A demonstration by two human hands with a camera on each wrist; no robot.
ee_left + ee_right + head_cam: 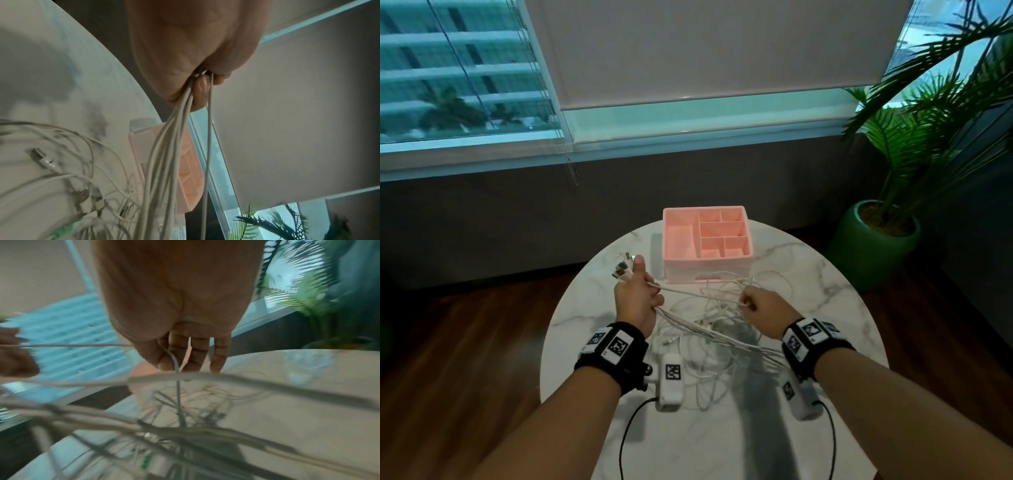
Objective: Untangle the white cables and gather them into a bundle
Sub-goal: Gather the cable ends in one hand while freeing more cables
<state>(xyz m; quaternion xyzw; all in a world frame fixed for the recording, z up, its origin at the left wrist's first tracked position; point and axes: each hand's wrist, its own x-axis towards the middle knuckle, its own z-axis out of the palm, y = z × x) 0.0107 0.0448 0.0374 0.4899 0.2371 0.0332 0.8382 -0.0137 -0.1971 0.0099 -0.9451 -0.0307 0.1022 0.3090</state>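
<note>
Presently the left hand [636, 298] is clenched round a sheaf of white cables [709, 322], with their plugs [622, 267] standing out above the thumb; the left wrist view confirms several strands leaving the closed fist downward. The right hand [763, 305] pinches a single strand between thumb and forefinger, the other fingers loosely curled. That strand runs nearly level from the left hand across to the right hand, then drops to the heap. The heap lies on the surface [825, 274] between and just below the two hands, nearer the right; its held strands slant from the left hand toward the right wrist. In my judgement, the next draw runs along that slant, away from the left fist. The pink tray [707, 270] stands beyond the heap, loops touching its front wall; its compartments show nothing inside.
</note>
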